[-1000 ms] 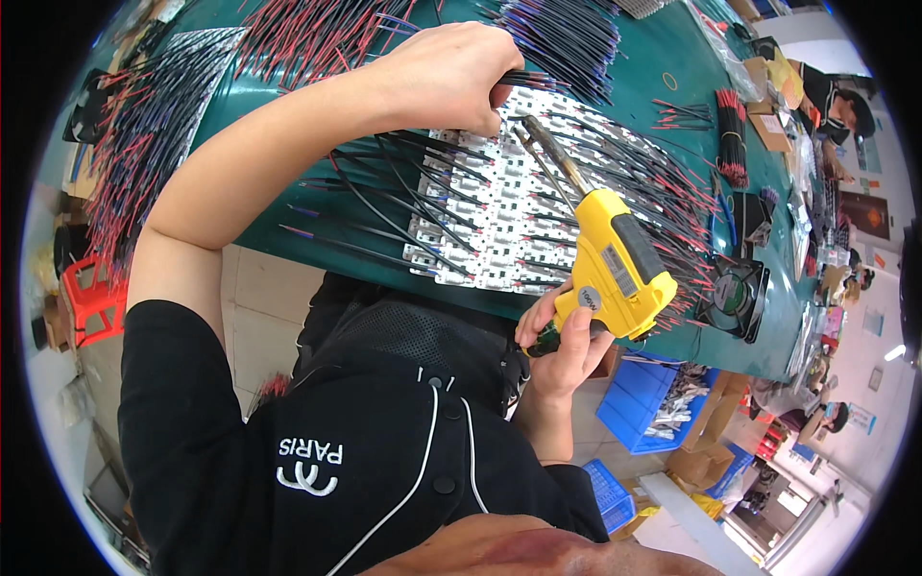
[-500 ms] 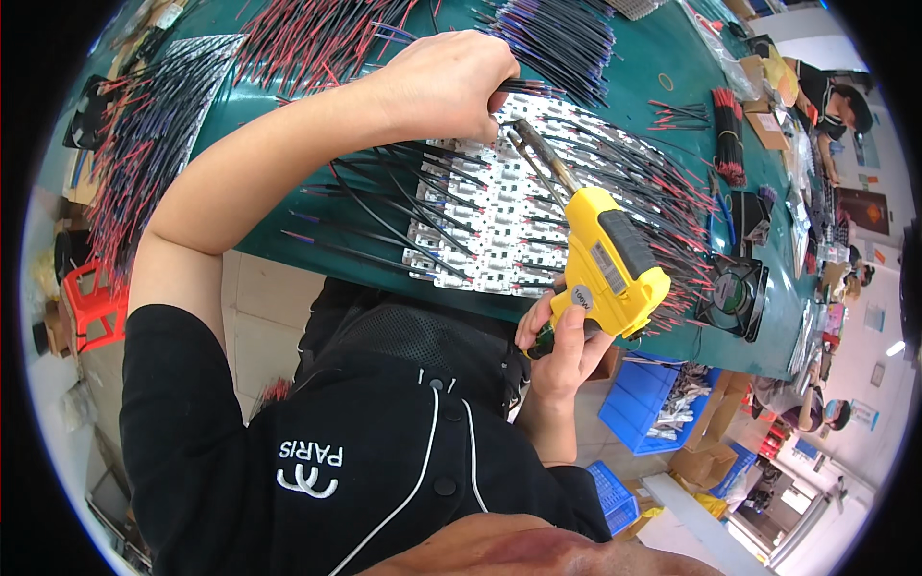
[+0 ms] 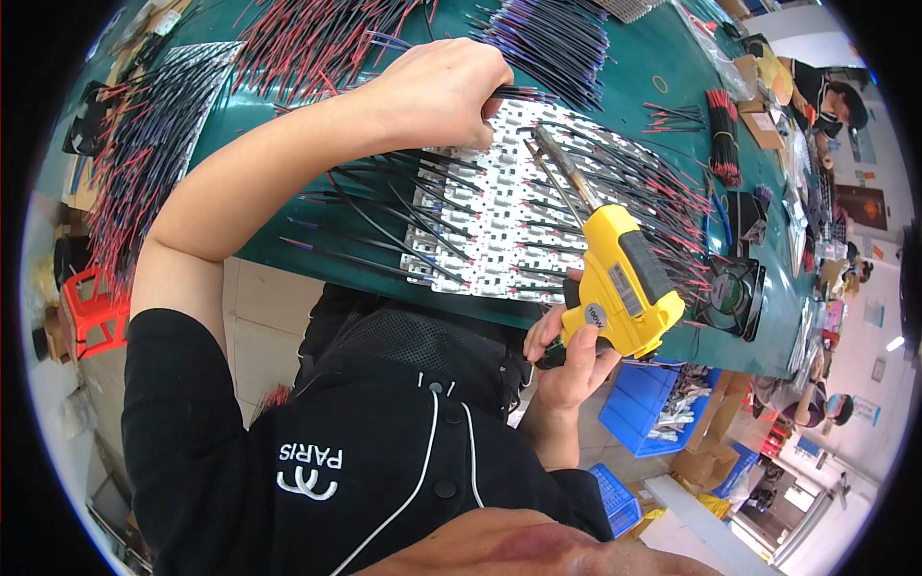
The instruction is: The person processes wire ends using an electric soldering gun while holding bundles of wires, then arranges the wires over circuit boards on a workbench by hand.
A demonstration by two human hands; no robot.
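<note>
A: Which surface carries the work?

B: The green table, spanning the upper part of the view.

A: And the largest groups upon it?

B: At far left, a broad spread of red-tipped dark wires; at the far edge, a dense bundle of purple-tipped wires.

A: Where is the workpiece?

B: The white panel lies near the table's front edge, before the person; black leads fan from it to the right, and others run to the left.

A: Next in size?

B: The yellow soldering gun, slanting over the panel's right half. Its dark tip ends just beside the left hand; whether it touches the panel cannot be told.

A: The state of the hands?

B: The left hand is curled over the panel's far end, with dark wires showing beyond its fingers; what the hidden fingertips pinch cannot be told. The right hand is wrapped around the gun's grip.

A: Smaller items?

B: A black fan at right, then a thin yellowish band beyond the panel.
</note>
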